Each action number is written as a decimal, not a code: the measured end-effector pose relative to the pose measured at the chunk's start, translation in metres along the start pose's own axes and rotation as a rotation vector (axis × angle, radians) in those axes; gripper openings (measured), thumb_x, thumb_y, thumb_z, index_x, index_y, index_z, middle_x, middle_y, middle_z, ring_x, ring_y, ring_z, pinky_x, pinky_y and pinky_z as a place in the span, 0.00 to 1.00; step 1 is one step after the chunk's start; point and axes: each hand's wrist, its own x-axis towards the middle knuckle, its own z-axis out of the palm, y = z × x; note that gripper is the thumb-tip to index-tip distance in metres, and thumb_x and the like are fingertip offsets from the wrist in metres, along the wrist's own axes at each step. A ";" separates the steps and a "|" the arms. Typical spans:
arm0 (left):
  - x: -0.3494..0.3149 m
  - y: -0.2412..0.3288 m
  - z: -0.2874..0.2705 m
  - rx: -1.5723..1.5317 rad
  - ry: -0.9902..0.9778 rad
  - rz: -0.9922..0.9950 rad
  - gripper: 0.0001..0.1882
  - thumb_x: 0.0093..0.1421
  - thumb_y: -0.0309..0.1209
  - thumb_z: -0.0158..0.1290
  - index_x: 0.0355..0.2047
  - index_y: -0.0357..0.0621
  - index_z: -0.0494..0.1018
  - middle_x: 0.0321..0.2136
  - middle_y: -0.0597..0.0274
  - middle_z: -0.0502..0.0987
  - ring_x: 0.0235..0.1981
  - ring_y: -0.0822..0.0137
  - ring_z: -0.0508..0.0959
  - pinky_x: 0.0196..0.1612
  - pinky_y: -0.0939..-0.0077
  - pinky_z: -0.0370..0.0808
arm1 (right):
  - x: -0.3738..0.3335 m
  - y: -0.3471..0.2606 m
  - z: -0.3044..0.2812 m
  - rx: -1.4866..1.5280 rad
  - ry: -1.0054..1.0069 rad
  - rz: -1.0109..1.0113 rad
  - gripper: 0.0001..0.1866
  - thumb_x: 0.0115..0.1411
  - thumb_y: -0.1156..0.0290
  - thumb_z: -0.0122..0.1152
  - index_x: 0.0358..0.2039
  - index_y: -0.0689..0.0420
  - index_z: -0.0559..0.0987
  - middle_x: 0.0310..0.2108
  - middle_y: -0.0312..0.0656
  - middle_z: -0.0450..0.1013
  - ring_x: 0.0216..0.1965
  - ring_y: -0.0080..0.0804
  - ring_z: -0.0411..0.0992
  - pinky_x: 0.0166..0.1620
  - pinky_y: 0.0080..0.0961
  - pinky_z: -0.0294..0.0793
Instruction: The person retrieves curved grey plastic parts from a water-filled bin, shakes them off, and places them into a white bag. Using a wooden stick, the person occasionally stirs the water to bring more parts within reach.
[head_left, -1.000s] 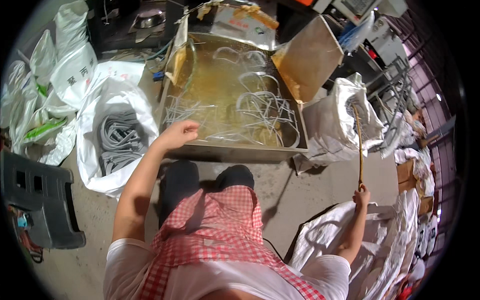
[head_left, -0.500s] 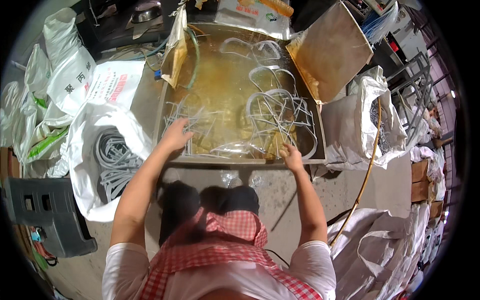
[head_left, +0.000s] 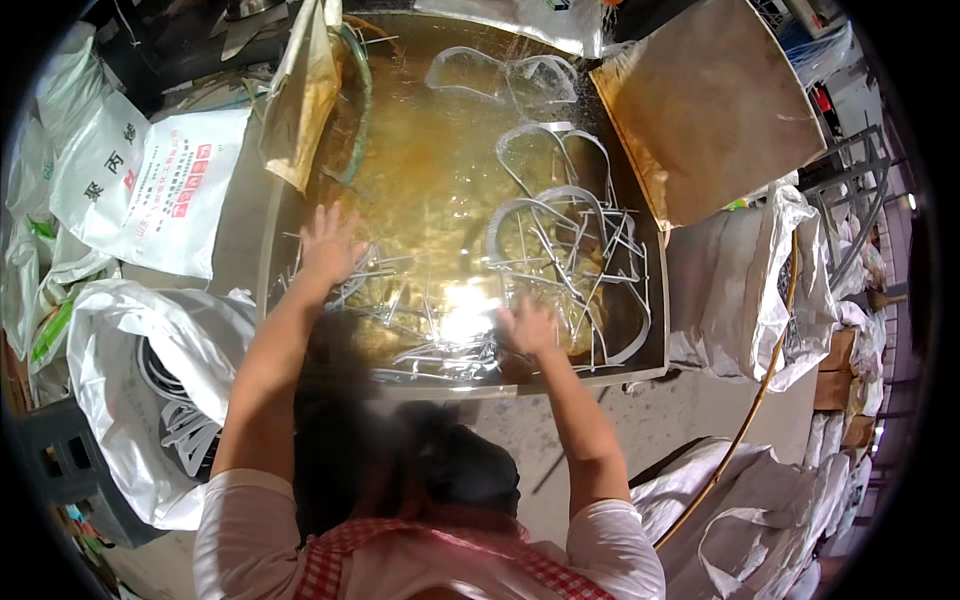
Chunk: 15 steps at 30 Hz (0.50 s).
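A wide shallow metal tank (head_left: 660,345) of yellowish, glinting water lies before me. My left hand (head_left: 333,250) is over its left side, fingers spread, beside a tangle of thin grey plastic sticks (head_left: 375,275). Near the front, my right hand (head_left: 530,322) reaches over the water with its fingers apart, holding nothing I can see. Just beyond and right of it, curved grey plastic strips (head_left: 497,225) with thin branching bits lie in a heap. More clear-looking curved strips (head_left: 460,72) float at the far end, where water splashes.
An open white sack (head_left: 110,350) of grey strips stands left of the tank, near a dark plastic stool (head_left: 60,450). A stained board (head_left: 710,110) leans at the right rim, a stained flap (head_left: 300,110) at the left. A brown rod (head_left: 735,440) slants past sacks on the right.
My left hand has spread its fingers and lies farther over the tank's left side. My right hand has moved left from the front right, and its fingers have opened. The view has shifted closer.
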 end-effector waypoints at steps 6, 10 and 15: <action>0.009 0.012 0.026 0.056 -0.546 0.062 0.32 0.56 0.57 0.38 0.52 0.50 0.65 0.55 0.50 0.61 0.60 0.50 0.52 0.56 0.37 0.47 | -0.011 -0.012 0.027 0.277 -0.096 -0.263 0.29 0.57 0.46 0.43 0.44 0.60 0.70 0.42 0.54 0.69 0.46 0.49 0.67 0.51 0.42 0.62; -0.012 -0.001 0.039 -0.250 -0.800 0.259 0.33 0.54 0.61 0.37 0.39 0.45 0.73 0.38 0.47 0.74 0.45 0.52 0.71 0.48 0.52 0.64 | -0.020 -0.026 -0.042 0.288 0.034 -0.276 0.20 0.54 0.56 0.52 0.32 0.63 0.74 0.34 0.50 0.73 0.39 0.47 0.71 0.42 0.37 0.68; -0.011 0.029 -0.011 -0.287 -0.176 0.086 0.24 0.53 0.51 0.46 0.33 0.41 0.74 0.31 0.48 0.75 0.35 0.52 0.74 0.40 0.61 0.69 | 0.062 0.028 -0.025 0.268 0.607 0.193 0.33 0.47 0.49 0.61 0.45 0.62 0.69 0.43 0.54 0.69 0.47 0.46 0.67 0.51 0.39 0.62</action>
